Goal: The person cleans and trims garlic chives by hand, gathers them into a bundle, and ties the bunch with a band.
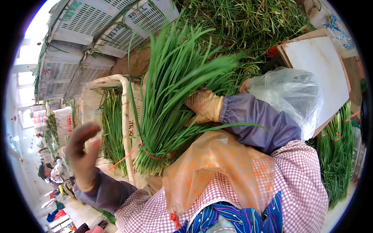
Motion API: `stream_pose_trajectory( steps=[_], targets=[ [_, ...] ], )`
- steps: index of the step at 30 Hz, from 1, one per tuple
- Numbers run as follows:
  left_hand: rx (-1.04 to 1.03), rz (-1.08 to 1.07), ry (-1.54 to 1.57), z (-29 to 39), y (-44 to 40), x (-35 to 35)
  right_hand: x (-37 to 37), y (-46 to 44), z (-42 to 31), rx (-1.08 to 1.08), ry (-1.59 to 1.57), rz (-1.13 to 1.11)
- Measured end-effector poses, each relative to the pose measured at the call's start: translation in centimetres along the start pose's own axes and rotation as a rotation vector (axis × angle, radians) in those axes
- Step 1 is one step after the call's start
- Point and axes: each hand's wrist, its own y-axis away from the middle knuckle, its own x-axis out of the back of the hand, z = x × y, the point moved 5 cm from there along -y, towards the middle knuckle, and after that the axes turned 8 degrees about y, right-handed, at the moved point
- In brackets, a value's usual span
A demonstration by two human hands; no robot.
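Observation:
My left hand (83, 151), in a dirty glove and blurred by motion, is raised at the left with its fingers apart and nothing in it. A large bunch of long green leafy stalks (163, 93) lies before me, with a red tie round its lower end. My right hand (204, 106), in a tan glove, is against the right side of this bunch; its fingertips are partly hidden by the leaves. Left of the bunch is a pale plastic basket (125, 112) with more green stalks (112, 132) in it.
White crates (83, 23) are stacked at the upper left. Loose greens (248, 27) are heaped at the top. A clear plastic bag (287, 93) and a white board (316, 66) are at the right, above tied bundles (336, 155). Another person (58, 171) is far left.

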Motion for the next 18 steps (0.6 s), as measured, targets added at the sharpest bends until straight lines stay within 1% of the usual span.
stream_pose_trajectory(
  steps=[1,2,3,5,6,7,8,9,10,11,12,14,15,17,18],
  targets=[
    [0.046,-0.012,-0.375,1.0,-1.8,-3.0,-0.1,-0.2,0.1,-0.024,-0.007,-0.046],
    [-0.054,-0.049,-0.376,1.5,-2.8,-5.6,0.5,-0.1,-0.1,0.029,0.029,0.077],
    [-0.15,-0.079,-0.375,1.1,-3.2,-8.7,1.2,-0.2,-0.3,0.031,0.029,0.079],
    [-0.28,-0.126,-0.449,0.9,-4.2,-13.4,2.8,-0.6,-1.3,-0.058,0.027,-0.222],
    [-0.277,-0.126,-0.448,1.1,-5.2,-14.8,2.0,-0.4,-1.2,0.085,0.109,0.2],
    [-0.292,-0.048,-0.401,1.6,-6.3,-15.8,2.7,-0.5,-1.6,0.085,0.108,0.195],
    [-0.308,0.033,-0.352,1.6,-7.3,-16.1,3.0,-0.7,-1.7,-0.004,0.096,-0.015],
    [-0.308,0.037,-0.348,0.4,-8.3,-16.1,2.8,-0.8,-1.7,-0.094,0.086,-0.221],
    [-0.136,0.041,-0.091,-2.3,-9.5,-15.6,3.3,-0.4,-1.7,-0.128,0.052,-0.134],
    [0.035,0.046,0.16,-5.0,-10.2,-15.2,3.3,-0.1,-1.6,-0.122,0.056,-0.129],
    [0.034,0.053,0.154,-6.4,-10.4,-14.7,3.5,0.1,-1.4,-0.144,0.021,-0.101],
    [0.45,0.014,0.763,-10.3,-10.3,-15.0,3.5,0.3,-1.0,-0.16,0.006,-0.074],
    [0.452,0.02,0.764,-10.4,-10.2,-15.0,3.3,0.3,-0.8,-0.156,0.006,-0.077],
    [0.597,0.047,1.192,-10.9,-9.3,-15.9,2.7,0.3,-0.3,-0.169,0.002,-0.107],
    [0.63,0.034,1.331,-11.2,-9.1,-16.2,2.5,0.2,-0.1,-0.175,-0.03,-0.126]
  ],
)
